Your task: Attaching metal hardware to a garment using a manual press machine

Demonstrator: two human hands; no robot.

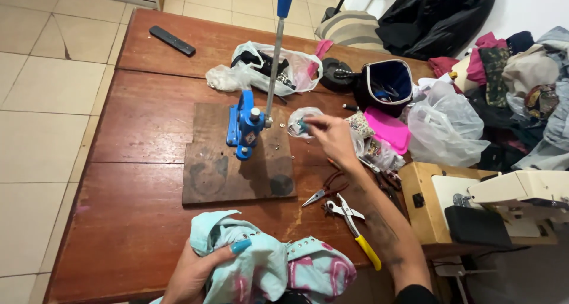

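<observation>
Crumpled garment (267,265), soft teal-and-pink with metal studs, is gripped by the left hand (198,271); the right hand (332,135) pinches a crinkly clear bag (303,121) beside the blue press (244,126).

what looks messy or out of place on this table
Small metal bits lie scattered on the wooden board beside the blue press. Two pliers lie loose near the table edge. Nothing looks broken.

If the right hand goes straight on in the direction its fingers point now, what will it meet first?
The right hand points up-left, its fingertips already at a small clear plastic bag. Just beyond that stands the blue hand press on its wooden board; probably the press's metal lever comes first, though depth is unclear.
</observation>
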